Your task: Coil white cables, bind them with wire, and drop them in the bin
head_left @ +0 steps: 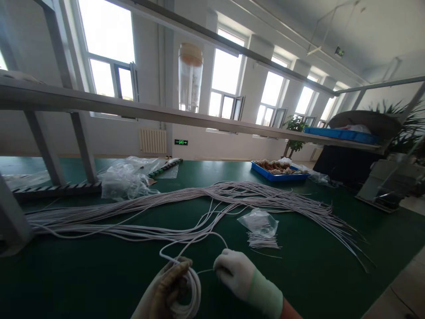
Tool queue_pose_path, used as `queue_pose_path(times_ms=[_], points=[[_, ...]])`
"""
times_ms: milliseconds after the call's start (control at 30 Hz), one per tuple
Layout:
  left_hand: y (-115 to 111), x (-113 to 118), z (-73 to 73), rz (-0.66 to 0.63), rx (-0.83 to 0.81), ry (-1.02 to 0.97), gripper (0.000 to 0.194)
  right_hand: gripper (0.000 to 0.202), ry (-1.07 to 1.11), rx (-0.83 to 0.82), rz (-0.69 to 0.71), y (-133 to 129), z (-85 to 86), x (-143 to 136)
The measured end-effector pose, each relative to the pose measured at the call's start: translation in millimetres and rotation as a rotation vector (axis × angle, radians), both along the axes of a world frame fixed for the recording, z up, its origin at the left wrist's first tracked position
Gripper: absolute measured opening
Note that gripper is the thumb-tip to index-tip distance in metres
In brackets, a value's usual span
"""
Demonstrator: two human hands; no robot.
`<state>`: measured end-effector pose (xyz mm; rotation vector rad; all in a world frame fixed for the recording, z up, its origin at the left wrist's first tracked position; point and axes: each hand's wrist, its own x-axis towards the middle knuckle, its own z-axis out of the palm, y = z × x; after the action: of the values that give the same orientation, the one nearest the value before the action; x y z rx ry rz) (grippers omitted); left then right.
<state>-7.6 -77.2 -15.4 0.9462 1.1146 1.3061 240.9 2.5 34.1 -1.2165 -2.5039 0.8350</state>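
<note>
Head view shows the stained-gloved left hand (168, 285) gripping a coil of white cable (195, 290), the white-gloved right hand (235, 271) pinching a thin pale strand (205, 270) over the green bench (315, 279)

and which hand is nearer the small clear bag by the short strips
Right. The right hand is just left and this side of the small clear bag; the left hand is farther left, holding the coiled cable.

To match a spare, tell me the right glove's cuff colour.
Pale green cuff, seen best in the head view.
</note>
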Motion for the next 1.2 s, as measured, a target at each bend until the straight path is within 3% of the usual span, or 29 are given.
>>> queue_pose_path(times_ms=[200, 367, 533, 600, 800, 1000, 1100, 1200], points=[[0.2, -4.2, 7.1, -0.059, -0.080, -0.073, 0.049, 0.021, -0.074, 0.049, 0.035, 5.5, -6.6, -12.2], [-0.8, -1.3, 23.4, -0.096, -0.096, -0.064, 0.057, 0.021, 0.064, 0.021, 0.103, 2.6, -3.6, -18.2], [0.7, 9.7, 41.7, -0.197, -0.270, -0.308, 0.050, 0.016, 0.197, -0.054, 0.151, -4.8, 0.9, -34.3], [1.3, 10.4, 44.8, -0.220, -0.304, -0.283, 0.049, 0.015, 0.218, -0.069, 0.127, -7.4, 3.2, -40.1], [1.7, 4.7, 33.3, -0.126, -0.334, -0.132, 0.052, 0.030, 0.282, -0.184, 0.041, -18.3, 19.2, -41.9], [5.9, 4.3, 7.9, -0.128, -0.294, -0.121, 0.066, 0.083, 0.135, -0.226, -0.113, -37.1, 25.8, -50.7], [3.6, 3.7, 8.8, -0.123, -0.339, -0.147, 0.063, 0.075, 0.081, -0.139, -0.178, -41.1, 16.0, -60.7], [-1.7, 3.3, 19.8, -0.093, -0.240, -0.064, 0.057, 0.049, 0.089, 0.041, -0.105, -39.5, 7.5, -65.5]])
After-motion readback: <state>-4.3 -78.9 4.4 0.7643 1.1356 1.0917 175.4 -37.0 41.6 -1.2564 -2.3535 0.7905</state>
